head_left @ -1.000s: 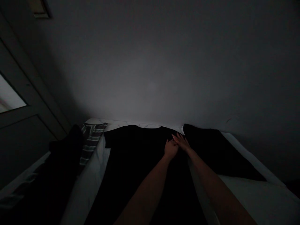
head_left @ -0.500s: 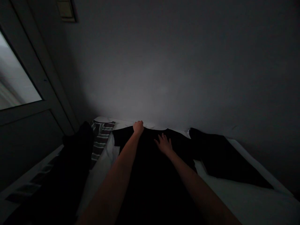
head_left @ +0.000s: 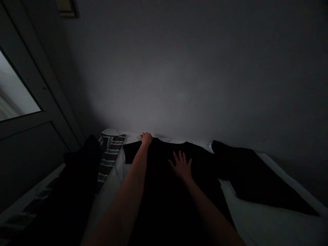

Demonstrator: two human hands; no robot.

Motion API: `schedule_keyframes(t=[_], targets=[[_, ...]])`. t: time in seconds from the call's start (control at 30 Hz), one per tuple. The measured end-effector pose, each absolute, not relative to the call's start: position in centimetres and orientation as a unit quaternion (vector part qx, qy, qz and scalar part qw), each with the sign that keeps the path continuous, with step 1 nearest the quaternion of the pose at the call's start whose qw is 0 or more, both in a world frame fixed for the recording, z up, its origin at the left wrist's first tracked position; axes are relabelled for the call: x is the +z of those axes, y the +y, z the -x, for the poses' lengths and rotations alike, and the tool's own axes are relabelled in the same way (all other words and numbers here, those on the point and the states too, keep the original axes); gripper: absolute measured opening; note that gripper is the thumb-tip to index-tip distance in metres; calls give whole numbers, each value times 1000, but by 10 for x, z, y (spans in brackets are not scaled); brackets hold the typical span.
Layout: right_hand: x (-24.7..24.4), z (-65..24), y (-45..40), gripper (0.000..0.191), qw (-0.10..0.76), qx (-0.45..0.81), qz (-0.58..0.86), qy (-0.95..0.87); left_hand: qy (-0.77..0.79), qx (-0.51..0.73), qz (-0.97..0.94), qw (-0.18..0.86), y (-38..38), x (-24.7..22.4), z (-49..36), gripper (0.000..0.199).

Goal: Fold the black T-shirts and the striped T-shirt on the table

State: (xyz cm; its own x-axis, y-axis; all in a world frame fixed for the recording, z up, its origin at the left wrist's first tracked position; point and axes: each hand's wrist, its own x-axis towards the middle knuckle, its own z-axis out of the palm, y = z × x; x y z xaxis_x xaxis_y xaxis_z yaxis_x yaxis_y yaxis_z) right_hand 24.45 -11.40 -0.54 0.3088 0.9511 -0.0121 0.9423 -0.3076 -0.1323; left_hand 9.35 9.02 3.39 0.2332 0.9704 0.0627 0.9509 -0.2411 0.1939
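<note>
A black T-shirt (head_left: 164,191) lies spread on a white-covered surface (head_left: 258,215), its neckline toward the wall and its short sleeves out to both sides. At the left shoulder edge, near the collar, my left hand (head_left: 146,138) has its fingers curled closed on the fabric. My right hand (head_left: 182,165) rests on the upper chest of the shirt, fingers spread apart and nothing in its grasp. Low light hides the folds and the lower part of the shirt.
Right of the shirt lies a folded dark garment (head_left: 263,181). On the left are a dark heap of cloth (head_left: 74,191) and a striped cloth (head_left: 110,155). A grey wall (head_left: 179,75) rises behind, with a glazed door (head_left: 47,118) at the left.
My left hand has shifted slightly left along the shoulder edge. The right hand's fingers have spread wider on the chest. The view has moved a little.
</note>
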Motion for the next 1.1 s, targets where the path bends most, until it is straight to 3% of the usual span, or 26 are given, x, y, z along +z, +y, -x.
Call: schedule_keyframes(t=[0.23,0.4,0.5,0.63,0.73,0.93,1.0,1.1], targets=[[-4,-245,-115,70,50,42,804,-591,612,129,-780,3,41,49,-99,38],[-8,-247,-116,69,35,45,810,-584,510,112,-853,-17,-64,47,-50,51],[-3,-242,-105,69,34,-4,793,-608,491,57,-869,3,-140,40,9,47],[17,-205,-60,47,77,0,673,-735,557,18,-829,44,-199,44,63,44],[31,-158,-17,37,85,67,620,-777,615,33,-787,35,-193,54,69,42],[31,-80,41,37,110,107,571,-806,674,24,-737,43,-140,53,46,52],[28,-67,51,37,125,124,557,-812,672,22,-738,55,-134,47,43,48],[24,-60,60,22,163,150,539,-813,661,24,-747,67,-134,40,43,37]])
